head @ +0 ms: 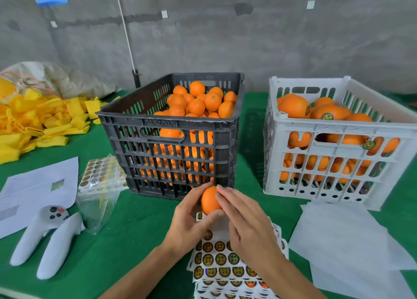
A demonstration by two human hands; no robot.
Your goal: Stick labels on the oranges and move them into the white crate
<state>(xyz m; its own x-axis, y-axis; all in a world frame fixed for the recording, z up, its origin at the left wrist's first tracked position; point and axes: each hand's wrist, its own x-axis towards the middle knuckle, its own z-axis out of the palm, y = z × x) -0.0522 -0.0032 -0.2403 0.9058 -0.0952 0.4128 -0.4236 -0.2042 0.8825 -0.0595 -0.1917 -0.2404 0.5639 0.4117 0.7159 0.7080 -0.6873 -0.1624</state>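
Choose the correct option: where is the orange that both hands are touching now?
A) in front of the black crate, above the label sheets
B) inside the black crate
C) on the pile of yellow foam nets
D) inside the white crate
A: the orange is gripped by the left hand and touched by the right hand, just in front of the black crate, over the label sheets.

Two crates stand side by side on the tabletop [140, 226]: the fuller source crate [171, 136] left, the receiving crate [338, 145] right, both holding oranges. Before them lie label sheets [225, 265], above which both hands, left [191, 222] and right [246, 222], hold one orange [209, 200]. Two controllers [45, 237] lie far left.
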